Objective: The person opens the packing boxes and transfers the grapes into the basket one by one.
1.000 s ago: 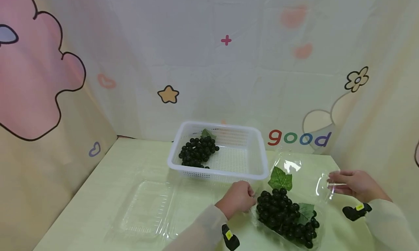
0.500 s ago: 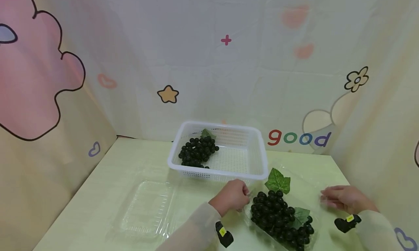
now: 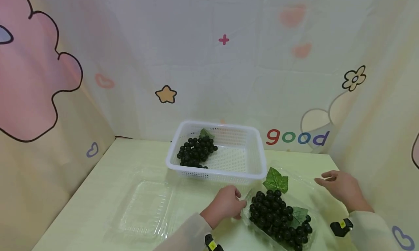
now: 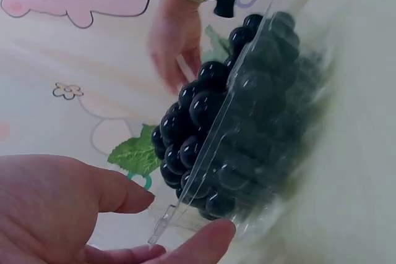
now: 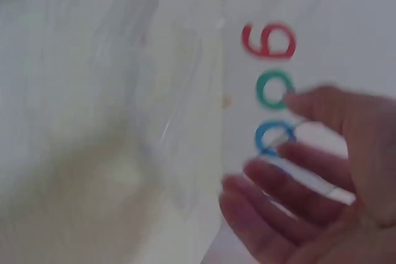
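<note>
A bunch of dark grapes (image 3: pixel 271 214) with green leaves lies in a clear plastic clamshell box (image 4: pixel 201 168) at the front right of the table. My left hand (image 3: pixel 226 205) is at the box's left corner. In the left wrist view, its thumb and fingers stand apart around the corner tab, with a gap visible; contact is hard to tell. The box's transparent lid (image 3: pixel 304 180) lies folded back flat on the table. Above the lid's right side hovers my right hand (image 3: pixel 342 189), fingers loosely spread and holding nothing.
A white perforated basket (image 3: pixel 258 149) stands at the back, with another bunch of dark grapes (image 3: pixel 196 151) in its left half. A second clear clamshell box (image 3: pixel 144 203) lies opened on the left. A printed curtain (image 3: pixel 196 62) closes off the back and sides.
The raised lid has come down flat and my right hand has let go of it, then risen. The grape box has shifted slightly left. My left hand has loosened and drawn slightly left.
</note>
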A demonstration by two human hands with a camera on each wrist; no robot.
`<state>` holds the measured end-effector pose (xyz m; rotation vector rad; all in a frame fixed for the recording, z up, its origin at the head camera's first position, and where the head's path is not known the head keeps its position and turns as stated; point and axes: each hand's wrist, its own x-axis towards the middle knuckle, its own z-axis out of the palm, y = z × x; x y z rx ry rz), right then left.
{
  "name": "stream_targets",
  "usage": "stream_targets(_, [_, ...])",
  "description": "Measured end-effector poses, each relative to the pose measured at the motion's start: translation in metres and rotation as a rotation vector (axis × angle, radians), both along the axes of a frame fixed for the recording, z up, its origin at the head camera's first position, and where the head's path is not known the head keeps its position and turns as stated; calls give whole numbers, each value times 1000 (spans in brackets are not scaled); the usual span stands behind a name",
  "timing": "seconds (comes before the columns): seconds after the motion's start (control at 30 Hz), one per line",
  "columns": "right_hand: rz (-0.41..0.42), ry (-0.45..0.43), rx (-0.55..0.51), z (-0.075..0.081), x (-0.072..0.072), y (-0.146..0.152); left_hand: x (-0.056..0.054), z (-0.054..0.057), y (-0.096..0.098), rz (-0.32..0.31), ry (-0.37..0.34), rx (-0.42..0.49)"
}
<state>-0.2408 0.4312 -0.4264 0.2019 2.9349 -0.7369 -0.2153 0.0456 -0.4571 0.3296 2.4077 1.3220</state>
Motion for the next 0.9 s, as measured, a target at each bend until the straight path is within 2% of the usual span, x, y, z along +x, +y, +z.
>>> stream_targets(0.07, [105, 8, -64, 3, 2, -19, 5, 0, -3, 11, -39, -5])
stream_targets(0.13, [210, -30, -140, 2, 5, -36, 10, -1, -7, 14, -66, -29])
stream_targets(0.2, [280, -86, -202, 0, 7, -50, 15, -2, -9, 10, -118, -20])
stream_targets(0.3, [348, -121, -214, -3, 10, -65, 20, -5, -11, 1, -184, 31])
stream_targets(0.4, [366, -108, -184, -6, 12, -74, 22, -9, -11, -2, -233, 118])
stream_targets(0.53, [361, -89, -141, -8, 17, -79, 22, -13, -11, 8, -250, 213])
stream_targets(0.7, [323, -149, -218, -11, 25, -83, 14, -16, -16, 42, -240, 274])
stream_targets(0.9, [277, -196, -311, -17, 38, -90, 8, -16, -22, 75, -202, 273])
